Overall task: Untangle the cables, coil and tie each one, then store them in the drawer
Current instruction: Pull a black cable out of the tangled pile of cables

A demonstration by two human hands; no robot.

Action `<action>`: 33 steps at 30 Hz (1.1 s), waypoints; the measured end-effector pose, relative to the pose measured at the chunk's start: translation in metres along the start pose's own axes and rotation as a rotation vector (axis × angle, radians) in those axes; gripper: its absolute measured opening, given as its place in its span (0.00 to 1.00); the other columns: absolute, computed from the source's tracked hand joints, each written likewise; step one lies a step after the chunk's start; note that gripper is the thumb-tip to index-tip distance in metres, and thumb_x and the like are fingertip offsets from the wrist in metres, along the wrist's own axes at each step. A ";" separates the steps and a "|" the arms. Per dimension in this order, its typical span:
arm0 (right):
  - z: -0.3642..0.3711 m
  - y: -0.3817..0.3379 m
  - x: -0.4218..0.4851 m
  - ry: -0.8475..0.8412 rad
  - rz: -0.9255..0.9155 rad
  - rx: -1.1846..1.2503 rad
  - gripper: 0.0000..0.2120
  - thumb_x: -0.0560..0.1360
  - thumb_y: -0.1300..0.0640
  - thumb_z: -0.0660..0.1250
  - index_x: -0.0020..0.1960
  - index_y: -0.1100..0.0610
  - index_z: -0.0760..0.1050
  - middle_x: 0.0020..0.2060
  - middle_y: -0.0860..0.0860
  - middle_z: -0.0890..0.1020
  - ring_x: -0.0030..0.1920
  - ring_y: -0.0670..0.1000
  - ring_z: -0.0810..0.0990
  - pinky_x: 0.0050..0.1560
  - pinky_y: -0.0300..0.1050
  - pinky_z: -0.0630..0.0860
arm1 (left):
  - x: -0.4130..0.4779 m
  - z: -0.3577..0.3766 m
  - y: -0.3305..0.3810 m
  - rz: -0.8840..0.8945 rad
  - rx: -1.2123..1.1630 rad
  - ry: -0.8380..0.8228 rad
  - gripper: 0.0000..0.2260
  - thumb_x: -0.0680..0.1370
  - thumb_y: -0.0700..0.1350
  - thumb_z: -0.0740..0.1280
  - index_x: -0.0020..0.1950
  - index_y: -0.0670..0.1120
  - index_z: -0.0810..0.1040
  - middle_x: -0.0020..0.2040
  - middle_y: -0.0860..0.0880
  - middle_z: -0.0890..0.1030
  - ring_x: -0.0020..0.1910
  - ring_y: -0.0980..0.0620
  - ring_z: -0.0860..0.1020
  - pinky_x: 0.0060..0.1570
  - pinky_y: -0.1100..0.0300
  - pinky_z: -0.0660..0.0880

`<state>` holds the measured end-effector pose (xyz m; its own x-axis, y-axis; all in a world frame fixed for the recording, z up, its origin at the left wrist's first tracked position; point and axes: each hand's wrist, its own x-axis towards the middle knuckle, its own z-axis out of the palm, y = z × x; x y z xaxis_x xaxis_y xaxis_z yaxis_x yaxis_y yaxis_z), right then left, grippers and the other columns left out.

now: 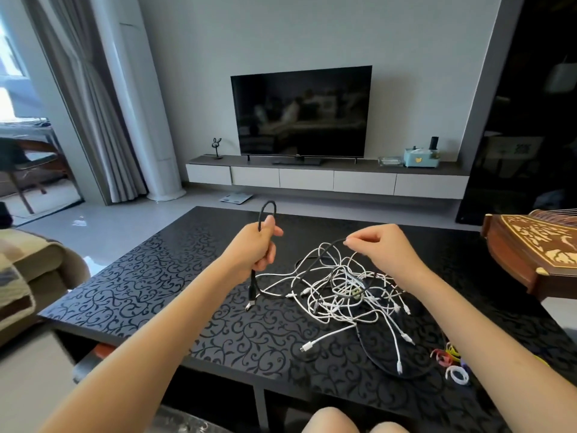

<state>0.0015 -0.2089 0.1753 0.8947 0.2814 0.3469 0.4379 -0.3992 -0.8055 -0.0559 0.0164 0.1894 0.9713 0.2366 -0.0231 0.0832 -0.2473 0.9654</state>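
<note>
Left hand (260, 245) up over the table (156, 276), fist curled round a doubled black cable (268, 206), loop poking out above, plug (249, 304) dangling below. Right hand (384, 248) alongside, fingertips pinching that cable's far stretch above the white tangle (343, 282). Ties (449, 357) near the right edge.

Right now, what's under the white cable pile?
Under the white cables: the black table and stretches of black cable. The dense middle hides whatever else lies beneath.

Two hands (256, 245) (382, 248), one cable tangle (340, 285)
</note>
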 end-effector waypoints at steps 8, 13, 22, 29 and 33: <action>0.006 -0.021 0.000 -0.088 -0.128 -0.068 0.05 0.74 0.58 0.70 0.41 0.55 0.84 0.34 0.46 0.84 0.35 0.42 0.79 0.39 0.32 0.73 | -0.003 0.008 -0.006 -0.236 -0.215 -0.375 0.11 0.68 0.45 0.74 0.44 0.41 0.77 0.31 0.51 0.68 0.27 0.57 0.65 0.24 0.68 0.57; 0.012 -0.033 0.008 0.001 -0.149 -0.037 0.09 0.75 0.56 0.68 0.37 0.56 0.82 0.25 0.49 0.80 0.25 0.42 0.75 0.36 0.36 0.74 | -0.004 0.026 -0.014 -0.133 -0.068 -0.526 0.10 0.72 0.42 0.73 0.39 0.43 0.72 0.28 0.53 0.68 0.28 0.57 0.64 0.27 0.66 0.56; 0.035 -0.038 0.013 -0.010 -0.040 -0.149 0.10 0.78 0.52 0.64 0.40 0.56 0.74 0.32 0.49 0.83 0.35 0.47 0.80 0.42 0.44 0.74 | -0.001 0.053 -0.015 0.011 -0.140 -0.314 0.12 0.72 0.26 0.54 0.41 0.42 0.70 0.33 0.48 0.64 0.28 0.55 0.61 0.26 0.65 0.57; 0.026 -0.038 0.015 0.041 -0.048 -0.052 0.10 0.74 0.53 0.70 0.35 0.54 0.76 0.26 0.44 0.76 0.25 0.43 0.73 0.34 0.39 0.71 | 0.002 0.058 -0.025 0.101 0.085 -0.218 0.17 0.72 0.26 0.55 0.46 0.46 0.72 0.44 0.48 0.72 0.43 0.51 0.70 0.42 0.60 0.65; 0.023 -0.038 0.018 -0.006 -0.044 0.049 0.10 0.74 0.55 0.70 0.34 0.53 0.76 0.25 0.48 0.77 0.20 0.43 0.74 0.28 0.32 0.72 | 0.000 0.058 -0.026 0.118 0.021 -0.281 0.15 0.75 0.27 0.54 0.50 0.45 0.71 0.51 0.47 0.80 0.52 0.57 0.79 0.55 0.59 0.72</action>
<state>-0.0007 -0.1686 0.2014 0.8741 0.3033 0.3795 0.4717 -0.3430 -0.8123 -0.0453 -0.0318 0.1489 0.9979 -0.0635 0.0156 -0.0326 -0.2777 0.9601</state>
